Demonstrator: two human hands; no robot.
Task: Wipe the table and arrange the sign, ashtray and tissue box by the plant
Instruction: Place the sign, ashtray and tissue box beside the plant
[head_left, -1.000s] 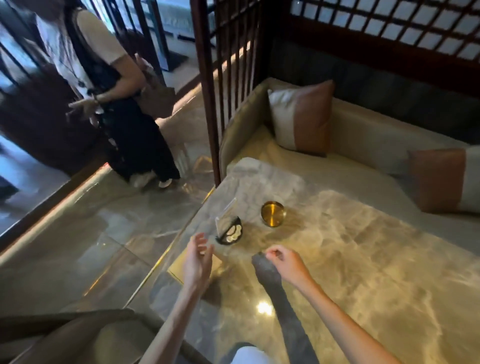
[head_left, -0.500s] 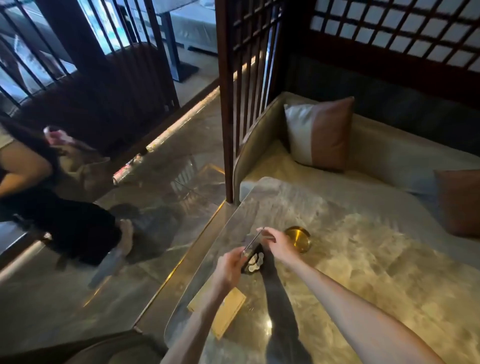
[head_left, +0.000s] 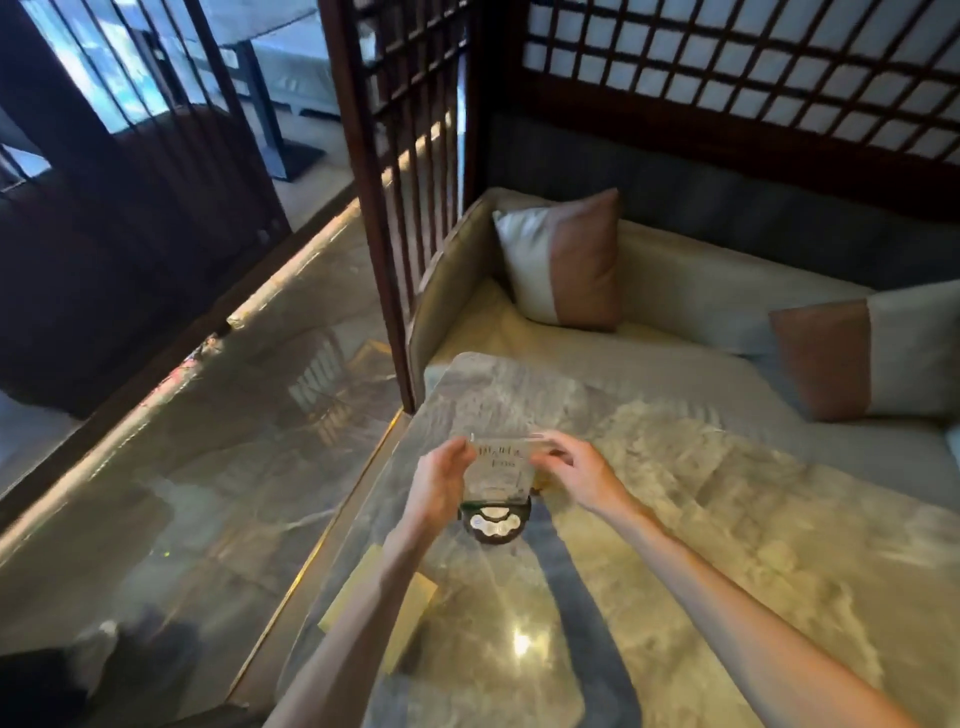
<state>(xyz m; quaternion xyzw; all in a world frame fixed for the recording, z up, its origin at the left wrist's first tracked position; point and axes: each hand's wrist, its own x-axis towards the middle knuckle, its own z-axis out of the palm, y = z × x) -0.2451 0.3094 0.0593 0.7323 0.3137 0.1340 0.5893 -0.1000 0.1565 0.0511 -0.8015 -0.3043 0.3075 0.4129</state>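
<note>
A clear acrylic sign with dark lettering stands upright in a dark round base on the marble table, near its far left corner. My left hand grips the sign's left edge and my right hand grips its right edge. A sliver of the brass ashtray shows behind the sign, mostly hidden by my right hand. A flat yellow-tan item lies under my left forearm near the table's left edge. No plant is in view.
A cushioned bench with two-tone pillows wraps the table's far side. A dark wooden lattice screen stands at the table's far left corner. A glossy floor lies to the left.
Both hands reached forward and closed on the sign's edges. The sign now faces me squarely. The view tilted up and the person on the left left the frame.
</note>
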